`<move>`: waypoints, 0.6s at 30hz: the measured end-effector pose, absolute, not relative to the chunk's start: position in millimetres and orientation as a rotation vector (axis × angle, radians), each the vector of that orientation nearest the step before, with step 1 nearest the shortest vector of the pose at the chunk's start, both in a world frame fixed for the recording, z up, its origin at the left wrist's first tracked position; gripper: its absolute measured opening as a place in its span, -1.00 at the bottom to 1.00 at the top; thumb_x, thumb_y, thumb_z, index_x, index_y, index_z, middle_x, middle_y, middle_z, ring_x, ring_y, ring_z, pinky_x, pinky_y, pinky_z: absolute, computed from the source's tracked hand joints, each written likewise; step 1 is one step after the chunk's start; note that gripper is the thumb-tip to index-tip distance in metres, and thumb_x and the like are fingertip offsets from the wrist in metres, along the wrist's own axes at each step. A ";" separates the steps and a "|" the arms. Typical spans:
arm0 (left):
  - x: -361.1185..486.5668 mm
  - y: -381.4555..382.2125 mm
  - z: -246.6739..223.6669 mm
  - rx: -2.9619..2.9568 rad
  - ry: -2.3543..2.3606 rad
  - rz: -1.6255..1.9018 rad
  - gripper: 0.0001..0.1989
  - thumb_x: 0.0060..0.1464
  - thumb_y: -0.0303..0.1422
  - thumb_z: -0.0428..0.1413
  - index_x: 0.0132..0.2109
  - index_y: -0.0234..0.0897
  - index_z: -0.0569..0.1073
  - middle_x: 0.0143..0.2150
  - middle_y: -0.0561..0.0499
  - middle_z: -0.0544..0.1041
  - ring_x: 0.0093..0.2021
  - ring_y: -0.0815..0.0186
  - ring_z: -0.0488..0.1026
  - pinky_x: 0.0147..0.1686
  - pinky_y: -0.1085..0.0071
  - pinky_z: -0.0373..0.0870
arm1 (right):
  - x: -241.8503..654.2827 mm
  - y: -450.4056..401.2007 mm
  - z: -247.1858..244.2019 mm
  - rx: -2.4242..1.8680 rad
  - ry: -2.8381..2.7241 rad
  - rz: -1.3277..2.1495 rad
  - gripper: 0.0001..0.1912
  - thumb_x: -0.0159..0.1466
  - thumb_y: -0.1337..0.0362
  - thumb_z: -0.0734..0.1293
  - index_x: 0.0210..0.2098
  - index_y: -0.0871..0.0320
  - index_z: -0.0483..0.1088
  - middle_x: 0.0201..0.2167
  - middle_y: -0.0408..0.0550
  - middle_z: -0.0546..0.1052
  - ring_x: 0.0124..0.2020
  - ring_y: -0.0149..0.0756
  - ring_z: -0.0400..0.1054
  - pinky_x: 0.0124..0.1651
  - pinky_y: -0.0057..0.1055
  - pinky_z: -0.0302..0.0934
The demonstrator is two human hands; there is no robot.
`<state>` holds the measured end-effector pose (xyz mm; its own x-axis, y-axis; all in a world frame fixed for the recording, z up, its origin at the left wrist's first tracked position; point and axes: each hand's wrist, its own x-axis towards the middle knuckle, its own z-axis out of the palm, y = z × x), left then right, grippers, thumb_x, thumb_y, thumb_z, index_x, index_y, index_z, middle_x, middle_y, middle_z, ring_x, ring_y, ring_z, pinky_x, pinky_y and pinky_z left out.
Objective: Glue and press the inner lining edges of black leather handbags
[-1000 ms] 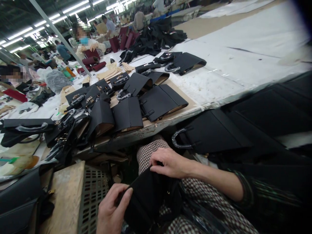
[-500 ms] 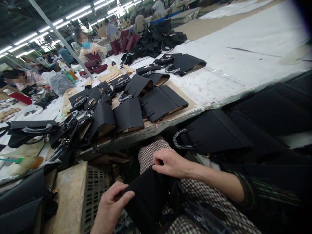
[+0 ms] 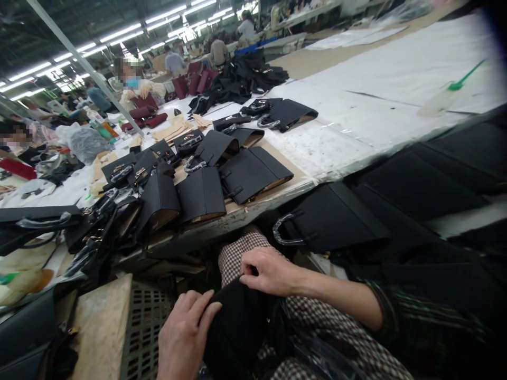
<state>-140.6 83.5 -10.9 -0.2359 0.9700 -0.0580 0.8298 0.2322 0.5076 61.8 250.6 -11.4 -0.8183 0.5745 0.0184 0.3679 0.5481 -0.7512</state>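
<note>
Nearer the right hand (image 3: pixel 269 270) than before, the left hand (image 3: pixel 184 332) touches the black piece (image 3: pixel 233 327) on the checked lap (image 3: pixel 312 314), thumb slightly parted, hold unclear, while the right pinches its edge; uneven tension could skew it.

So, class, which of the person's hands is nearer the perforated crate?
Left. The left hand is close beside the perforated crate; the right hand is farther off, across the black piece.
</note>
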 end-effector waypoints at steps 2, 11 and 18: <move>-129.9 92.2 -12.0 1.822 2.188 0.459 -0.70 0.26 -0.12 0.02 0.01 -0.06 0.53 -0.15 0.03 0.55 -0.13 0.22 0.46 -0.12 0.38 0.35 | 60.6 248.7 -9.7 -0.783 -2.527 1.128 -0.92 0.12 0.36 0.39 -0.47 0.18 0.40 -0.47 -0.17 0.50 -0.36 -0.35 0.33 -0.25 -0.43 0.09; -118.8 114.0 -0.3 1.597 2.017 0.502 -0.71 0.27 -0.14 0.01 -0.29 -0.18 0.51 -0.35 0.05 0.53 -0.33 0.31 0.48 -0.29 0.46 0.28 | 76.1 270.2 -18.5 -0.392 -2.529 1.210 -0.80 0.22 0.20 0.44 -0.43 0.17 0.42 -0.26 -0.11 0.54 -0.18 -0.29 0.37 -0.04 -0.37 0.16; -124.0 105.5 -1.5 1.493 1.989 0.562 -0.68 0.23 -0.10 0.04 -0.34 -0.19 0.52 -0.40 0.07 0.53 -0.36 0.33 0.46 -0.32 0.50 0.28 | 79.1 271.1 -18.9 -0.462 -2.484 1.188 -0.84 0.25 0.26 0.39 -0.43 0.17 0.41 -0.27 -0.11 0.55 -0.17 -0.29 0.37 0.01 -0.34 0.15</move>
<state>-124.0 105.5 -1.5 -0.2025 0.9588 -0.1992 0.7128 0.2838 0.6413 79.1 271.1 -18.9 -0.8864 0.4312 0.1684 0.1397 0.5959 -0.7908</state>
